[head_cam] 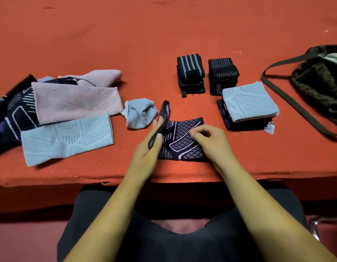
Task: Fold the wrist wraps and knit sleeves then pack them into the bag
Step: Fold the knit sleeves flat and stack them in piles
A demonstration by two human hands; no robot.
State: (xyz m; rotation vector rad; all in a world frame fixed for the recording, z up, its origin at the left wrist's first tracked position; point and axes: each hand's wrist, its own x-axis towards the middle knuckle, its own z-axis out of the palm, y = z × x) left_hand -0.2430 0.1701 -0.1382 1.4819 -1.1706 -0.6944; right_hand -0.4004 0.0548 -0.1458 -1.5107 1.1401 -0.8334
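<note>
The dark sleeve (182, 142) with the lilac pattern lies close to the front edge of the bench (164, 25), about at the middle of that edge. The left hand (148, 148) pinches its left end between thumb and nearly straight fingers and holds this flap up. The right hand (207, 140), fingers bent, presses on the flat part and seems to pinch it. I judge the main risk to be a crooked fold: the knit looks soft, so if the flap comes down not square, or the right hand lets go too early, the halves can slide and open. Just beside the raised flap lies a crumpled pale blue sleeve (139, 112), which the hand may drag along. Toward the left edge lie a flat pale blue sleeve (65, 137), pink sleeves (75, 101) and another dark one (16, 114), not yet folded. Toward the right, two folded wrist wraps (190, 72) and a folded stack (249, 103) are between the work and the bag (318, 82) at the right edge. Its strap (288, 99) lies across the bench and may catch a passing piece.
</note>
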